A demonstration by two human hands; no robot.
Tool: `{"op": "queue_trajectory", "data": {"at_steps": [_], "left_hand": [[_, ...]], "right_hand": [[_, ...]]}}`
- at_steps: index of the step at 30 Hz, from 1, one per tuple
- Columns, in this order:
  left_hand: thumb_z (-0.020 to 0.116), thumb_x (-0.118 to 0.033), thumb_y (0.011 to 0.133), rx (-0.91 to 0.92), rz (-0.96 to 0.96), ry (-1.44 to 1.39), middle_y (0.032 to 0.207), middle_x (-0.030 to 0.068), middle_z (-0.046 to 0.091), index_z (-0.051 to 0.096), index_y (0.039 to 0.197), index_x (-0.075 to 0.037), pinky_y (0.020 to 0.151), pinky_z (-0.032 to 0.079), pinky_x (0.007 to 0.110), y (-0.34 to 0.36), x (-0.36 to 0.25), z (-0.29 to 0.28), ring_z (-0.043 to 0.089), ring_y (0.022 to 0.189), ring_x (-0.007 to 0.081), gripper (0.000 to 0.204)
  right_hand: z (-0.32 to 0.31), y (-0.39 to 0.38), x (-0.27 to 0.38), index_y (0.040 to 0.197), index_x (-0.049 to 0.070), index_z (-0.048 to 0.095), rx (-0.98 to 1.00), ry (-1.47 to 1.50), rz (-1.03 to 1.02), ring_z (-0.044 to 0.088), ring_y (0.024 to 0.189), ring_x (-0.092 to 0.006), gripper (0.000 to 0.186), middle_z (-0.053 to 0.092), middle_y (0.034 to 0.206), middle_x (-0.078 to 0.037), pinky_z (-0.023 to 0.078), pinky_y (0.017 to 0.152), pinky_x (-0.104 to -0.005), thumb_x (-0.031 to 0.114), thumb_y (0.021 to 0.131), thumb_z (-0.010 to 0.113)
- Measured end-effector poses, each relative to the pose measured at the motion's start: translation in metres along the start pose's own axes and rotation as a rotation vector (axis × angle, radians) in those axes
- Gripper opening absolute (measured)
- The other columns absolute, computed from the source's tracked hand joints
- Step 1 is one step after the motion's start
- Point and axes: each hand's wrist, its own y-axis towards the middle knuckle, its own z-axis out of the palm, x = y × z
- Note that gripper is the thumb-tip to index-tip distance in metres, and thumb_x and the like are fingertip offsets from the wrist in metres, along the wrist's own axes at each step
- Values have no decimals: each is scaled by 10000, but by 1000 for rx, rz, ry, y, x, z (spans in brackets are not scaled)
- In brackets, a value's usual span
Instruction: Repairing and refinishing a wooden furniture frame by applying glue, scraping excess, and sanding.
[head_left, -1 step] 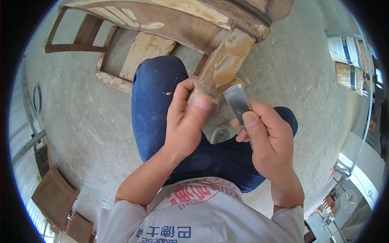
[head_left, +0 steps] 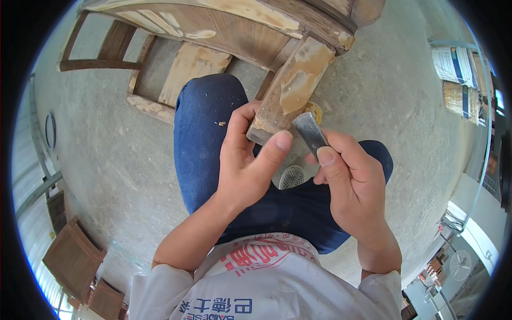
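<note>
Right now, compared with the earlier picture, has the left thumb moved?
Yes: the left thumb has moved right, uncovering more of the near end of the wooden post.

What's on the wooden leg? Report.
A tan patch covers part of the wooden leg; brown wood shows near the left hand. The surface beneath the patch is hidden.

left hand [head_left: 242, 168] cupped, thumb [head_left: 275, 149] spread wide, right hand [head_left: 354, 184] pinched, forearms [head_left: 193, 229] angled inward

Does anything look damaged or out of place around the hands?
The brown wooden furniture post has an uneven pale tan patch breaking its darker surface, and its near end looks rough. Small pale crumbs lie on the dark blue trousers.
</note>
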Motion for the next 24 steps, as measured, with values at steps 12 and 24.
{"op": "queue_trajectory", "data": {"at_steps": [12, 24], "left_hand": [[481, -316, 1122, -151, -162, -103, 1042, 71, 641, 631, 1172, -3, 816, 442, 254, 2, -21, 10, 531, 854, 127, 351], [655, -387, 1033, -51, 61, -144, 1372, 138, 514, 413, 1455, 18, 1067, 406, 356, -8, 10, 7, 514, 1230, 238, 633]], "right_hand": [[-9, 2, 7, 1135, -23, 633, 117, -357, -160, 583, 656, -100, 155, 699, 877, -61, 493, 631, -230, 85, 1056, 554], [-21, 24, 9, 968, -17, 644, 274, -185, 35, 589, 604, -107, 156, 671, 735, -64, 486, 581, -226, 105, 1042, 582]]}}
